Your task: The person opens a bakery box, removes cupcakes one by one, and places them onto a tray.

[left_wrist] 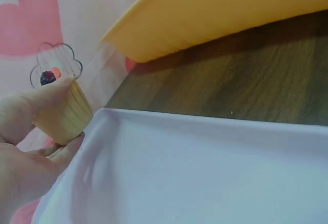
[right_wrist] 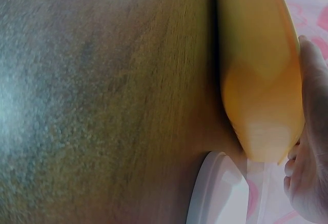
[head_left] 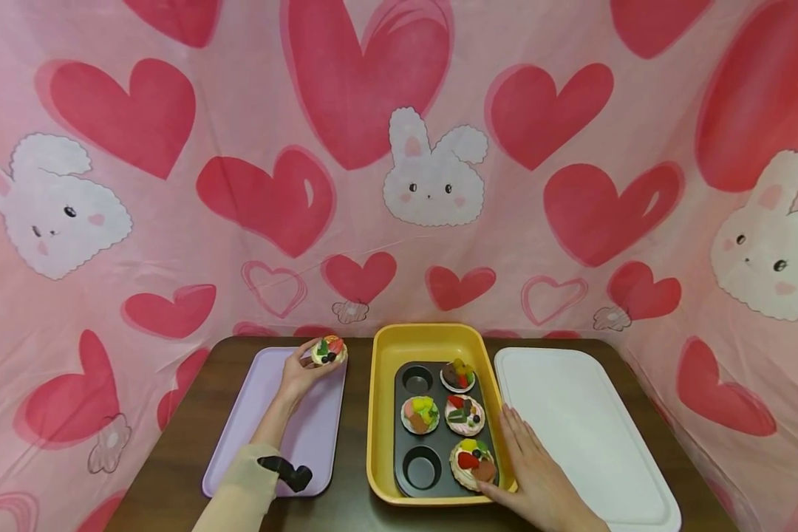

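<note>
My left hand (head_left: 301, 375) grips a toy cupcake (head_left: 329, 350) with fruit on top, holding it over the far right corner of the lilac tray (head_left: 306, 443). In the left wrist view the cupcake's ribbed cream cup (left_wrist: 65, 114) sits between thumb and fingers above the lilac tray (left_wrist: 205, 172). My right hand (head_left: 535, 473) lies flat with straight fingers on the right rim of the yellow tray (head_left: 425, 338). Inside it a dark muffin tin (head_left: 432, 480) holds several decorated cupcakes (head_left: 464, 414); two of its wells are empty.
A white tray (head_left: 585, 436) lies right of the yellow tray (right_wrist: 261, 80), its corner (right_wrist: 215, 193) shown in the right wrist view. All stand on a dark wooden table (head_left: 173, 458). A pink heart-and-bunny cloth (head_left: 399, 162) hangs behind and at both sides.
</note>
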Demonstrator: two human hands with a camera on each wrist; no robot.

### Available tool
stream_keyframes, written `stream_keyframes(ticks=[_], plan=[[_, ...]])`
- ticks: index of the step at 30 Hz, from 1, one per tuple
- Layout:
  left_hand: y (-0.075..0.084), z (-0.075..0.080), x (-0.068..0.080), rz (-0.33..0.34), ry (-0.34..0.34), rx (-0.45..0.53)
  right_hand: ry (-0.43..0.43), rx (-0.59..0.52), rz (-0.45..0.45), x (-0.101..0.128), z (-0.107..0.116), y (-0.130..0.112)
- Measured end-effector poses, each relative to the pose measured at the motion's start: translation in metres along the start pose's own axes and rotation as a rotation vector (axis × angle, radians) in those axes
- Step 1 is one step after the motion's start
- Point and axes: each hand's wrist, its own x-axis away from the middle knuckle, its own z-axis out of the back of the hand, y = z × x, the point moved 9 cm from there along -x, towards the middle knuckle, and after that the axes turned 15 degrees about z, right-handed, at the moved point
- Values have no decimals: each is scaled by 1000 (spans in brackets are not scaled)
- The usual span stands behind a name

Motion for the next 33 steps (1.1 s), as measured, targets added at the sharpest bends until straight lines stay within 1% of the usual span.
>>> stream_keyframes(ticks=[3,7,12,16,21,23,25,29,33], plan=[[-3,2,-2,-6,24,2,8,18,2,1,-1,0],[-7,3,-5,-16,50,2,-8,14,-16,1,-4,1],[-10,4,-9,-25,80,-16,-12,20,-8,0,-3,1],[-11,3,-11,-22,91,-20,-4,13,-5,1,-3,0],[-13,1,-12,-20,86,-18,2,17,1,1,-2,0],[-12,0,-13,-34,92,-42,-7,12,0,0,-2,0],[-10,-1,-12,-53,110,-88,-16,7,-2,0,-2,0],[-6,-1,-11,-106,170,-177,-26,-3,-6,-1,-1,0],[-2,-1,-8,-165,211,-229,-33,-5,-10,-2,-1,1]])
